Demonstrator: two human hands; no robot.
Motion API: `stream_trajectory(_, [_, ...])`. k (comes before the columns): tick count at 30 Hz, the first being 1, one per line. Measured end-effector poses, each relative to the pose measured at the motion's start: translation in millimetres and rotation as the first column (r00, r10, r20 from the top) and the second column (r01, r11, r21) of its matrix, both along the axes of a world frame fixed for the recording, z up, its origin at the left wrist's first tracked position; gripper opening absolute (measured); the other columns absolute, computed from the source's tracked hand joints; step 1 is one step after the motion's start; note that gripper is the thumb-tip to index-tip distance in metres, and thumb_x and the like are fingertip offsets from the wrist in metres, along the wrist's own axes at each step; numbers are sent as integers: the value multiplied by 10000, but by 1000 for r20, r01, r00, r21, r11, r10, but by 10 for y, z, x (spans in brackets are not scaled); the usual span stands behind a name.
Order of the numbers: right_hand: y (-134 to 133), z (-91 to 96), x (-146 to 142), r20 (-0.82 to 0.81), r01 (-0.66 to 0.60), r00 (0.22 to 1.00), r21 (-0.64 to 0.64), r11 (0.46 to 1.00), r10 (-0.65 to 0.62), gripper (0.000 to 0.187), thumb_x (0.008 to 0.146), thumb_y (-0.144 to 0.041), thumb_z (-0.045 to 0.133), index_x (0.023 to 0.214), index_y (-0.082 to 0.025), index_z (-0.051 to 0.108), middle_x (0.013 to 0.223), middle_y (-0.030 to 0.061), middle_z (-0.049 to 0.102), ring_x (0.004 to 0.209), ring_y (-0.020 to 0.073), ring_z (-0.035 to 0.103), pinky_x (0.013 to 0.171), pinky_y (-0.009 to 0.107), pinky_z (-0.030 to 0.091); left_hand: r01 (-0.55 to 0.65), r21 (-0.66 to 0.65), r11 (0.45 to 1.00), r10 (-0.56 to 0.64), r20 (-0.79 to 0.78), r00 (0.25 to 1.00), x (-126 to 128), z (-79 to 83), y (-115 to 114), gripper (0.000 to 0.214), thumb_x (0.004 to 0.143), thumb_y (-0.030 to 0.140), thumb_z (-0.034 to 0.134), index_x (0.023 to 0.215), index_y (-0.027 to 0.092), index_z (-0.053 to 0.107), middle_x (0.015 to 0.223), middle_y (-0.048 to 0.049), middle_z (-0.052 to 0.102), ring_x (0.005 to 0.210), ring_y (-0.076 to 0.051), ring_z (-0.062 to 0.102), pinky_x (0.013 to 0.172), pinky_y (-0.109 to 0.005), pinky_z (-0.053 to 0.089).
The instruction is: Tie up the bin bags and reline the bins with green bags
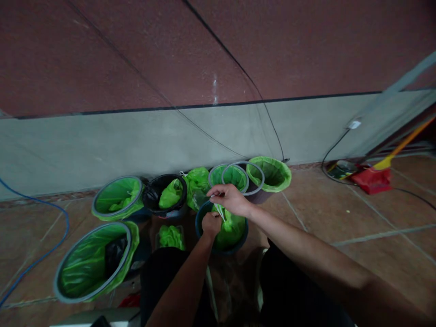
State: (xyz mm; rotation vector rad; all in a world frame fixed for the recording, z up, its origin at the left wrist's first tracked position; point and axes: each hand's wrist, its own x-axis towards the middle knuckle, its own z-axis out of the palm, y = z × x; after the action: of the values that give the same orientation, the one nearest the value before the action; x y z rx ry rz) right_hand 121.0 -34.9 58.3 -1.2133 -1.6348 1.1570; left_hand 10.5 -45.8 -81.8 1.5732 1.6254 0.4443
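Observation:
A green drawstring trash bag (231,232) sits gathered inside a dark blue bin (200,231), just in front of my legs. My left hand (211,222) is closed at the bag's gathered top, on the bin's left side. Above it, my right hand (233,200) pinches the bag's white drawstring (220,210), thumb and fingers together. The string runs down from these fingers toward the left hand. What lies in the bag is hidden.
Bins with green liners stand at left (117,200), front left (91,268) and back right (272,175). A black-lined bin (164,195) and a tied green bag (197,181) stand near the wall. A red dustpan (371,180) lies right; a blue hose (66,222) runs left.

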Motion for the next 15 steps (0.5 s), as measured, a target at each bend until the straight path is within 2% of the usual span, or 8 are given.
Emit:
stream_trajectory(3, [68, -180, 174, -44, 40, 998, -30, 999, -41, 160, 733, -242, 659, 854, -154, 715, 709, -7, 654, 651, 114, 551, 642, 246, 421, 53, -37, 998, -53, 1, 999, -25, -37, -52, 243, 828, 157, 505, 735, 163, 729, 711, -56, 707, 714, -179, 656, 670, -261, 449])
stream_trajectory(7, [109, -285, 274, -84, 63, 994, -27, 998, -65, 182, 740, -280, 648, 860, -157, 710, 704, -7, 642, 660, 119, 554, 650, 251, 418, 128, -96, 987, -128, 3, 992, -117, 50, -57, 274, 764, 72, 546, 949, 155, 730, 777, -44, 737, 696, -169, 675, 679, -259, 491])
stream_trajectory(9, [130, -277, 289, -84, 54, 995, -9, 999, -54, 189, 737, -284, 650, 866, -161, 712, 702, -10, 638, 662, 118, 550, 654, 251, 415, 141, -95, 985, -144, -25, 989, -218, 201, -30, 368, 728, 58, 583, 1065, 143, 705, 863, -77, 751, 789, -201, 694, 756, -286, 508])
stream_trajectory(11, [155, -257, 300, -108, 55, 993, -20, 998, -57, 192, 726, -288, 660, 859, -160, 712, 693, -11, 636, 659, 119, 549, 656, 254, 417, 132, -39, 990, -135, -71, 988, -319, 406, -9, 446, 737, 91, 600, 1176, 140, 658, 1048, -126, 736, 995, -242, 677, 905, -320, 481])
stream_trajectory(13, [175, -242, 302, -151, 57, 986, -53, 997, -65, 200, 710, -296, 675, 850, -157, 710, 697, -5, 644, 667, 126, 563, 666, 262, 426, 126, 49, 991, -121, -90, 989, -366, 606, -14, 495, 779, 185, 615, 1272, 152, 597, 1239, -145, 669, 1146, -263, 618, 1004, -345, 432])
stream_trajectory(15, [183, -236, 288, -194, 47, 979, -78, 996, -62, 219, 697, -308, 691, 851, -153, 708, 714, 5, 659, 680, 133, 580, 677, 268, 435, 145, 118, 982, -140, -46, 989, -328, 730, -45, 518, 807, 309, 632, 1302, 171, 567, 1303, -134, 634, 1161, -265, 606, 1004, -359, 437])
